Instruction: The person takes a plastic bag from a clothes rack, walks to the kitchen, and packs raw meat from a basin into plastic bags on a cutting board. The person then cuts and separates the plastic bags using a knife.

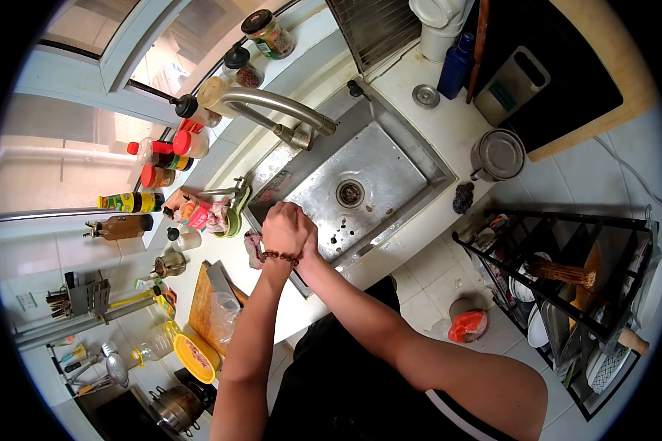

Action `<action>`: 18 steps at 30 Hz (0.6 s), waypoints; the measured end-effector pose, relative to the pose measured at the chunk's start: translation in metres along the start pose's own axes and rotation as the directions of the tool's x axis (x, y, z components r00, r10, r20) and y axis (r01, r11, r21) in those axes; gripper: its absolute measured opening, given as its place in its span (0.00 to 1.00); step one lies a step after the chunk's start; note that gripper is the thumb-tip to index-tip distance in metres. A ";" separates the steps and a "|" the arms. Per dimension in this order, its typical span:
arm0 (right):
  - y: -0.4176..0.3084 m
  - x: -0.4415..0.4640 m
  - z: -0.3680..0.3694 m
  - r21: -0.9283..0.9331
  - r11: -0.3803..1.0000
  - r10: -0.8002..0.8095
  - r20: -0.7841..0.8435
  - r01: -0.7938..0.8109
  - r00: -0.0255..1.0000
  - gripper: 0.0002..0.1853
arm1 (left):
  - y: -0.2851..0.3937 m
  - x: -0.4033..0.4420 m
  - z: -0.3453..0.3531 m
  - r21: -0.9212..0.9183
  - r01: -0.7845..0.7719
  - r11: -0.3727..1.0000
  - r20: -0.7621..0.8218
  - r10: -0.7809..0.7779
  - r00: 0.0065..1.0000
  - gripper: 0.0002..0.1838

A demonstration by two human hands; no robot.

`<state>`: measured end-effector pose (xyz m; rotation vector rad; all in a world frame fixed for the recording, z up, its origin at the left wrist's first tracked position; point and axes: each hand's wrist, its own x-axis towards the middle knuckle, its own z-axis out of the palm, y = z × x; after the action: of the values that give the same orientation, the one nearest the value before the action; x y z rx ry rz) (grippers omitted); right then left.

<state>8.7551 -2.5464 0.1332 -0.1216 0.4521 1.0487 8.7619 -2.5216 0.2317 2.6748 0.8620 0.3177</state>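
My left hand (282, 228), with a beaded bracelet on its wrist, is closed over the near left edge of the metal sink (390, 158). My right hand (308, 244) presses against it from the right, and its fingers are mostly hidden. Whether anything lies between the hands cannot be seen. Small dark and brown scraps lie in the basin around the drain (350, 193). The curved faucet (279, 101) reaches over the far left part of the sink. A pinkish cloth (254, 250) lies just left of my hands.
Left are a wooden cutting board (202, 312), a cleaver (222, 284), a plastic bag and a yellow tray of meat (196, 358). Bottles and jars line the windowsill. A lidded metal pot (498, 154) stands right of the sink, above a black dish rack (566, 220) and a bin (467, 323).
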 end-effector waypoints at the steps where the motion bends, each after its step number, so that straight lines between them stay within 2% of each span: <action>1: -0.001 0.000 -0.001 0.002 1.000 -0.004 -0.003 0.004 1.000 0.16 | 0.000 -0.001 -0.001 0.003 0.011 1.000 0.009 -0.011 1.000 0.10; 4: -0.001 0.003 -0.005 -0.013 1.000 -0.017 0.021 0.017 1.000 0.16 | -0.001 -0.003 0.000 -0.024 0.017 1.000 -0.025 -0.018 1.000 0.10; 5: 0.000 0.004 -0.007 -0.021 0.998 -0.056 0.088 0.058 0.995 0.16 | -0.005 -0.005 0.000 -0.024 0.022 0.999 -0.031 -0.023 0.999 0.10; 7: -0.004 0.005 0.004 -0.060 0.972 -0.201 0.283 0.226 0.938 0.16 | -0.013 -0.006 0.000 -0.199 0.036 0.979 -0.071 -0.051 0.996 0.11; 8: -0.008 0.002 0.008 -0.119 0.992 -0.047 0.032 0.050 0.998 0.20 | -0.016 -0.007 0.001 -0.201 0.042 0.979 -0.077 -0.059 0.995 0.11; 9: -0.014 0.000 0.025 -0.205 0.976 -0.093 -0.078 0.075 0.993 0.19 | -0.018 -0.008 0.000 -0.347 0.088 0.934 -0.134 -0.142 0.981 0.12; 10: -0.019 -0.005 0.041 -0.213 0.975 -0.086 -0.072 0.069 0.994 0.19 | -0.021 -0.008 0.001 -0.487 0.118 0.865 -0.178 -0.231 0.957 0.13; 11: -0.024 -0.010 0.055 -0.395 0.911 -0.159 -0.059 0.123 0.986 0.18 | -0.036 -0.012 0.009 -0.596 0.193 0.780 -0.117 -0.322 0.940 0.18; 12: -0.028 -0.012 0.061 -0.563 0.809 -0.224 -0.030 0.169 0.974 0.17 | -0.034 -0.013 0.004 -0.599 0.195 0.776 -0.128 -0.333 0.934 0.18; 13: -0.033 -0.011 0.062 -0.727 0.654 -0.212 0.089 0.208 0.973 0.18 | -0.032 -0.015 -0.002 -0.911 0.305 0.279 0.138 -0.490 0.861 0.21; 14: -0.037 -0.014 0.066 -0.858 0.430 -0.212 0.208 0.282 0.955 0.20 | -0.030 -0.018 -0.007 -0.896 0.309 -0.319 0.431 -0.458 0.778 0.25; 15: -0.041 -0.021 0.076 -0.898 0.215 -0.210 0.341 0.384 0.916 0.20 | -0.011 -0.019 -0.033 -0.803 0.409 -0.435 0.587 -0.449 0.674 0.29; 16: -0.045 -0.030 0.085 -0.880 -0.006 -0.175 0.469 0.476 0.866 0.20 | -0.020 -0.027 -0.029 -0.809 0.386 -0.444 0.576 -0.464 0.673 0.29; 17: -0.048 -0.038 0.093 -0.877 -0.013 -0.146 0.477 0.480 0.867 0.20 | -0.034 -0.036 -0.017 -0.793 0.318 -0.520 0.543 -0.363 0.758 0.29; 18: -0.049 -0.048 0.100 -0.830 -0.140 -0.040 0.549 0.540 0.835 0.20 | -0.048 -0.046 -0.007 -0.764 0.254 -0.593 0.484 -0.267 0.833 0.29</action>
<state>8.8070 -2.5786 0.2376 -1.3756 -0.8682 0.6505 8.6981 -2.5102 0.2154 0.4202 0.6492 0.5457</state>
